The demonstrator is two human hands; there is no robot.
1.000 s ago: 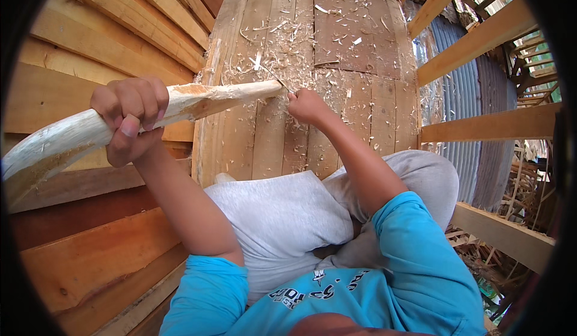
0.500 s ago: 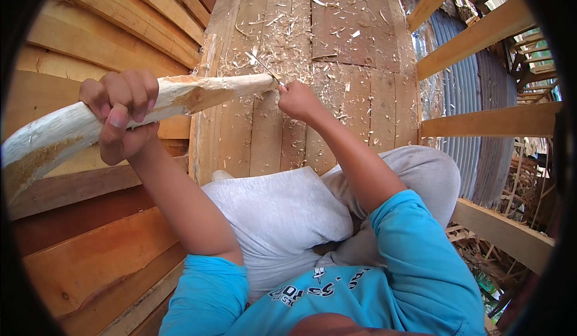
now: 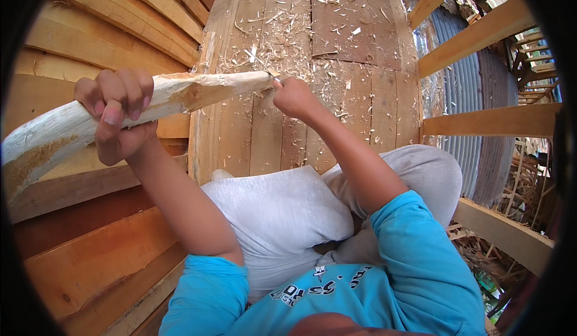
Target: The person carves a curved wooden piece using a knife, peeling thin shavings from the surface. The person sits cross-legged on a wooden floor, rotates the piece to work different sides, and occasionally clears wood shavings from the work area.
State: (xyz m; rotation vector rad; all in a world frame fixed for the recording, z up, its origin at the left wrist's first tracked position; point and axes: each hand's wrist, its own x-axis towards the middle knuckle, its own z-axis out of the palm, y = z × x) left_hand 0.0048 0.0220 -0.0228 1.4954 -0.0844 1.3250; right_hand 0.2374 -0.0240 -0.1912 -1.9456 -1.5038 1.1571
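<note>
A long, curved, pale piece of wood runs from the left rim to the middle of the view, with bark-brown patches on its surface. My left hand is wrapped around its thicker part, thumb on the near side. At its narrow far tip my right hand is closed round the handle of a knife. Little of the blade shows; it touches the tip of the wood. Most of the handle is hidden in my fist.
Wood shavings lie scattered over the plank floor. Stacked boards rise along the left. On the right stand wooden rails, with corrugated metal sheets beyond them. My bent legs are close below my arms.
My right hand and the knife have shifted slightly left along the tip, and less blade shows. My left hand and the wood have moved a little left.
</note>
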